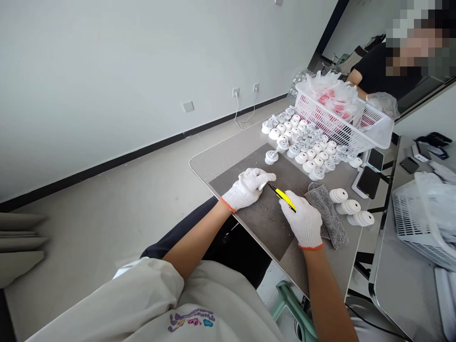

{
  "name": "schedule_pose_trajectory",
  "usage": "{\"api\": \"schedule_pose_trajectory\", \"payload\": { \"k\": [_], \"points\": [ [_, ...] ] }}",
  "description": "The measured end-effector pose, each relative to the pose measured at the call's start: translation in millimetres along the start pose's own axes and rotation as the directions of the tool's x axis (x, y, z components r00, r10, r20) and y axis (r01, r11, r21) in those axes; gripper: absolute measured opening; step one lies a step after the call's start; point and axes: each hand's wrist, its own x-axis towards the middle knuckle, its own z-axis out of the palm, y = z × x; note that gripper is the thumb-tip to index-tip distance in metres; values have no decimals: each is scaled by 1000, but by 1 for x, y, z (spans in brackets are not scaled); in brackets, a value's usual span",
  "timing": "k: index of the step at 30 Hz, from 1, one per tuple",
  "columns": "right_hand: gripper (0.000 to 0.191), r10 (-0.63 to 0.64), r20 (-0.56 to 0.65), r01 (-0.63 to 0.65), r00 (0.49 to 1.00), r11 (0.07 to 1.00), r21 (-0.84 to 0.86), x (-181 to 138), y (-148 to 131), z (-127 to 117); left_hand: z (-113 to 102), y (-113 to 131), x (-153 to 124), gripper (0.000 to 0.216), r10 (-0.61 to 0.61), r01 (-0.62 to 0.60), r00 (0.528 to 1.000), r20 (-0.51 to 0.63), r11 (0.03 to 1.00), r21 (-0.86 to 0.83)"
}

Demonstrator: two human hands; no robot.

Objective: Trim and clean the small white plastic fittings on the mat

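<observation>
My right hand, in a white knit glove with an orange cuff, is closed around a yellow and black utility knife. The knife's dark front end points up and left, to the fingers of my left hand. That hand wears a matching glove; its fingers are curled round a small white part, mostly hidden by the glove. Both hands are over a dark grey mat on the table. A white round part stands just beyond my left hand. A folded grey cloth lies beside my right hand.
Rows of white round parts cover the far table. Behind them stands a white basket with plastic bags. Stacked white parts and a phone are at right. Across sits another person. A second basket stands on the neighbouring table.
</observation>
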Motion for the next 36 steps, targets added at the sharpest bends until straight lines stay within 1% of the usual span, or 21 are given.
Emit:
{"api": "schedule_pose_trajectory", "payload": {
  "k": [5, 9, 11, 15, 19, 21, 28, 31, 33, 36],
  "points": [
    [36, 35, 23, -35, 999, 999, 8, 1, -6, -1, -1, 1, 0, 57, -6, 7, 1000, 10, 1000, -8],
    [37, 94, 56, -95, 994, 996, 1, 0, -12, -3, -4, 2, 0, 59, -36, 37, 999, 30, 999, -17],
    [37, 122, 97, -128, 988, 990, 56, 1, -11, -4, -5, 3, 0, 59, -50, 52, 998, 47, 998, -26],
    [36, 127, 172, -166, 977, 957, 238, 2, -2, -5, -5, 2, 0, 57, -49, 53, 996, 75, 997, -49],
    [38, 163, 133, -200, 978, 920, 336, 4, 5, -4, -2, -1, 0, 56, -29, 32, 998, 49, 997, -70],
    [39, 176, 120, -207, 977, 916, 343, 4, 5, -3, 0, -2, 0, 56, -23, 26, 999, 40, 997, -76],
    [39, 151, 132, -189, 980, 918, 348, 2, 4, 0, -2, -1, 0, 52, -41, 44, 998, 37, 996, -82],
    [39, 151, 155, -197, 976, 917, 347, 3, 5, 2, -4, 0, -1, 52, -46, 49, 998, 46, 996, -68],
    [39, 155, 166, -203, 974, 923, 328, 2, 4, 1, -4, 1, -1, 54, -48, 51, 997, 57, 997, -59],
    [39, 148, 152, -185, 977, 945, 269, 2, 0, 0, -5, 2, -1, 53, -63, 66, 996, 67, 997, -40]
  ]
}}
